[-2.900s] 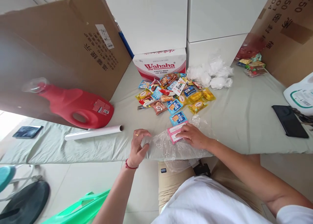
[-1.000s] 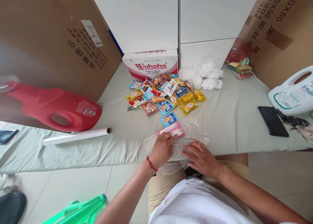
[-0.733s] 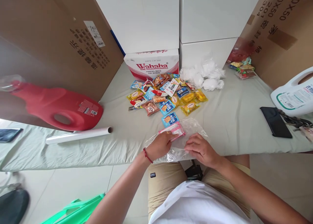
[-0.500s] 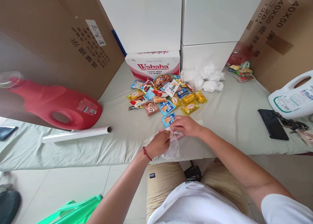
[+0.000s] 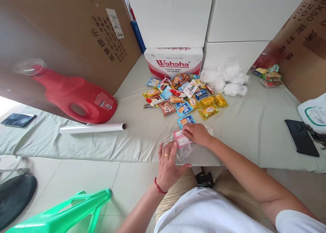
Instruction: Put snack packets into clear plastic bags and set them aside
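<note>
A small pink-and-white packet [image 5: 180, 139] lies flat near the table's front edge, on or inside a crumpled clear plastic bag [image 5: 187, 151]; which of the two I cannot tell. My right hand [image 5: 197, 134] grips the packet's right side with bent fingers. To its left, my left hand [image 5: 168, 167] is open, fingers spread, with the fingertips at the bag's near left edge. A blue snack packet [image 5: 185, 120] sits just beyond my right hand. Behind it spreads a pile of wrapped snacks [image 5: 175, 99] in several colours.
A Wahaba-style carton reading "Wahaha" [image 5: 175, 65] and white boxes stand behind. White plastic bundles [image 5: 234, 83] sit right of the snacks. Leftward are a red jug [image 5: 84, 97] and a white roll [image 5: 91, 128]; a black phone [image 5: 302, 138] lies right. A green stool [image 5: 66, 212] stands below.
My left hand has let go of the packet and drawn back toward me, fingers spreading. My right hand stays at the packet, now more exposed. The view has turned left.
</note>
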The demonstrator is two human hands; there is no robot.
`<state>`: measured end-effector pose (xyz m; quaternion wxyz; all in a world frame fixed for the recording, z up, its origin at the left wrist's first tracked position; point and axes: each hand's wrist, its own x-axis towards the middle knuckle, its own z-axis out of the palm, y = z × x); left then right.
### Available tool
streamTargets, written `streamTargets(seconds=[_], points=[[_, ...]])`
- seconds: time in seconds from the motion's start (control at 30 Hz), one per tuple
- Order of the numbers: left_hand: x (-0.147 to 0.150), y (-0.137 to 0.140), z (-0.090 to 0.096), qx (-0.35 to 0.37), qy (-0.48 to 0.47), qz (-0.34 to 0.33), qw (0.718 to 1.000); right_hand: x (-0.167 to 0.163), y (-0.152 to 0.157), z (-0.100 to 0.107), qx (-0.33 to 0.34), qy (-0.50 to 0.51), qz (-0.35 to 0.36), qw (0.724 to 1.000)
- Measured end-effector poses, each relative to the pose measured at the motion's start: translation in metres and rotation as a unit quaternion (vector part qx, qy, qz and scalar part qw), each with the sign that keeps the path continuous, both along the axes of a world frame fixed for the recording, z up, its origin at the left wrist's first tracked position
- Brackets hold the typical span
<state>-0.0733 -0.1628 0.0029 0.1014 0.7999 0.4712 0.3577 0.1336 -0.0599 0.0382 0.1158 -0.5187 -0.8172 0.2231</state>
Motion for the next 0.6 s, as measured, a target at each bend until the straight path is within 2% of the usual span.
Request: streamTargets(seconds=[0.07,0.17,0.3,0.37,0.43,0.5,0.53,0.57,0.6], points=[[0.009,-0.001,-0.006,0.014,0.004,0.058,0.998,0.000,0.001,0.001,-0.002,0.003,-0.005,1.000],[0.005,0.014,-0.005,-0.067,-0.092,0.142,0.983,0.003,0.001,0.000,-0.011,0.020,-0.008,1.000],[-0.025,0.043,0.000,-0.262,-0.200,0.242,0.912,0.005,0.003,0.000,-0.024,0.059,-0.015,0.998],[-0.043,0.053,0.002,-0.298,-0.202,0.292,0.886,0.003,0.003,0.001,-0.029,0.061,-0.030,0.997],[-0.058,0.058,0.005,-0.260,-0.183,0.360,0.877,0.000,0.004,0.003,-0.034,0.048,-0.050,0.997],[-0.064,0.054,0.013,-0.143,-0.157,0.419,0.883,-0.004,0.004,0.005,-0.037,0.027,-0.066,0.997],[-0.063,0.049,0.019,-0.064,-0.144,0.423,0.892,-0.006,0.004,0.006,-0.038,0.016,-0.072,0.997],[-0.057,0.042,0.026,0.015,-0.132,0.400,0.907,-0.008,0.003,0.007,-0.039,0.006,-0.076,0.996],[-0.047,0.034,0.033,0.079,-0.118,0.348,0.927,-0.009,0.003,0.007,-0.038,-0.002,-0.078,0.996]])
